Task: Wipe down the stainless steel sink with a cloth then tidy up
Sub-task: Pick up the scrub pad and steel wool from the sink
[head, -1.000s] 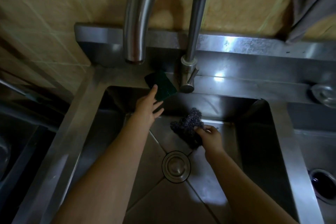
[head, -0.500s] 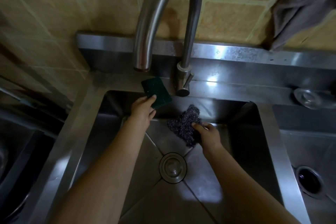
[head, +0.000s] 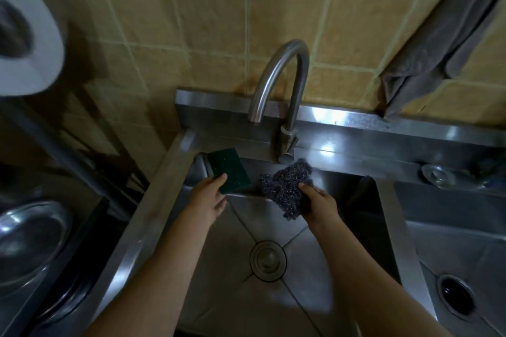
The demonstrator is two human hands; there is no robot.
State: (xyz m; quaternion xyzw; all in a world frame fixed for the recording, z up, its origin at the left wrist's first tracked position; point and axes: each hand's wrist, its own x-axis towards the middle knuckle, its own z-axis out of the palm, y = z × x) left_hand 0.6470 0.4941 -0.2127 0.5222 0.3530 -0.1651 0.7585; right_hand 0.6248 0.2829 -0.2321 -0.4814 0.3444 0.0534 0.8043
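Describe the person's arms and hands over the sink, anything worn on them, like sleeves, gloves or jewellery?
Both forearms are bare right down to the bottom of the picture, with no sleeves in view. The left hand and right hand are ungloved. No watch, bracelet or ring shows, though the light is dim.
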